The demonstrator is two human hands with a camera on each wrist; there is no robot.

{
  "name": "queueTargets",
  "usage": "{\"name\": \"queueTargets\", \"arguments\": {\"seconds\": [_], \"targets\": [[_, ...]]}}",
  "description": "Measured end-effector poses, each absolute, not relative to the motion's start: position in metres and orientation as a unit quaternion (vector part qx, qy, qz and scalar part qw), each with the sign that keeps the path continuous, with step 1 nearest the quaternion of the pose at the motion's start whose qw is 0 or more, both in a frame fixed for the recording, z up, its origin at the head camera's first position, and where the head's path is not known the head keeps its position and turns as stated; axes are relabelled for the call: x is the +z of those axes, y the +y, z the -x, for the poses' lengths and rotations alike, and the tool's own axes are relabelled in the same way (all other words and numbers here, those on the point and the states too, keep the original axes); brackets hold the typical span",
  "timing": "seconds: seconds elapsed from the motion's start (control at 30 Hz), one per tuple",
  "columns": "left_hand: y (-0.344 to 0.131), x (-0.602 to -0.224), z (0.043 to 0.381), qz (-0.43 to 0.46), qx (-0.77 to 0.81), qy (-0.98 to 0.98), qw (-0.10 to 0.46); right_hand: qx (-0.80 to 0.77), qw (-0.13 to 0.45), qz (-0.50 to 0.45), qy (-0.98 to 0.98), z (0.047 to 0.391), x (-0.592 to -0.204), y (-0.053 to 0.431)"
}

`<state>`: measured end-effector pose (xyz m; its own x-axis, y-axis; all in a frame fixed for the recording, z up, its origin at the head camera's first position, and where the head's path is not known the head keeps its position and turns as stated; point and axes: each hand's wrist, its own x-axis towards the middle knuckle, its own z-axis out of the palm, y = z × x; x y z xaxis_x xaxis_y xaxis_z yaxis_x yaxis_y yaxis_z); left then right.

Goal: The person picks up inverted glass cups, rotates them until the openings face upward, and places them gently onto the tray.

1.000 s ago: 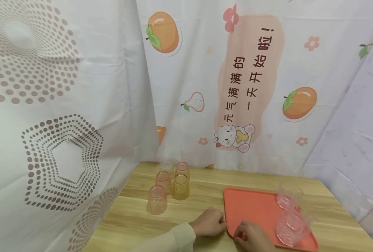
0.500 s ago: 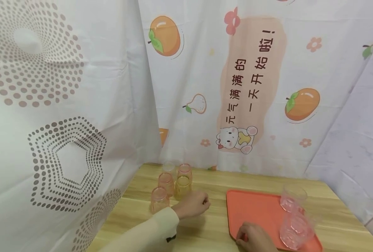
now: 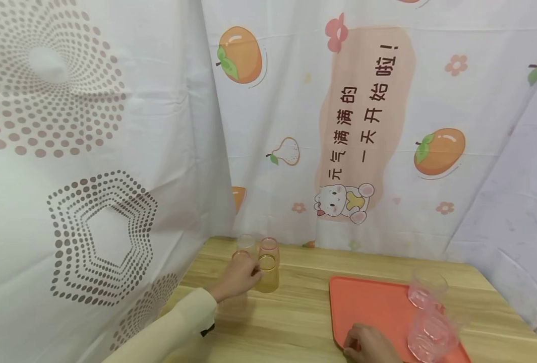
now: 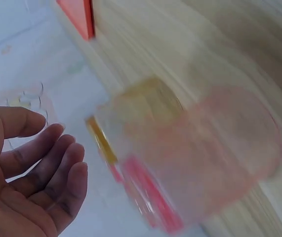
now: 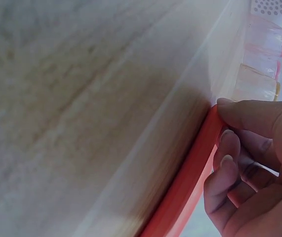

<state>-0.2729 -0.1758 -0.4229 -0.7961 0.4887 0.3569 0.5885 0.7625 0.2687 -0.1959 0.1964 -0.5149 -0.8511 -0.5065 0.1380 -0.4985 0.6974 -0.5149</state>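
Note:
My left hand (image 3: 237, 276) is over a group of upside-down tumblers at the left of the table, its fingers loosely bent with nothing between them. In the left wrist view, a pink tumbler (image 4: 215, 158) stands just beyond the fingertips, blurred, with a yellow tumbler (image 4: 153, 101) behind it. The head view shows the yellow tumbler (image 3: 268, 277) right beside the hand, and hand and sleeve partly cover the pink ones. My right hand (image 3: 369, 344) holds the near left corner of the red tray (image 3: 363, 297); its thumb and fingers pinch the rim (image 5: 200, 153) in the right wrist view.
A clear tumbler (image 3: 246, 243) and another pink one (image 3: 270, 245) stand at the back of the group. Two clear pinkish vessels (image 3: 433, 335) are on the tray's right side, overlapping in view. Printed curtains (image 3: 286, 111) hang behind and left of the wooden table (image 3: 295, 322).
My left hand has left the tray's left edge and moved left across the table to the tumblers. The right hand has stayed at the tray corner. The head view has shifted slightly.

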Motion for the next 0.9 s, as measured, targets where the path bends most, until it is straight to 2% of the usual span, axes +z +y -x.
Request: {"name": "queueTargets", "arguments": {"seconds": [0.4, 0.7, 0.9], "targets": [[-0.220, -0.424, 0.273, 0.211, -0.131, -0.954, 0.168, -0.320, 0.105, 0.231, 0.913, 0.202, -0.512, 0.198], [-0.241, -0.431, 0.267, 0.210, -0.201, -0.955, 0.059, -0.309, 0.060, 0.259, 0.913, 0.201, -0.512, 0.198], [-0.245, -0.435, 0.266, 0.222, -0.225, -0.948, 0.037, -0.304, 0.060, 0.252, 0.917, 0.199, -0.512, 0.197]]}}
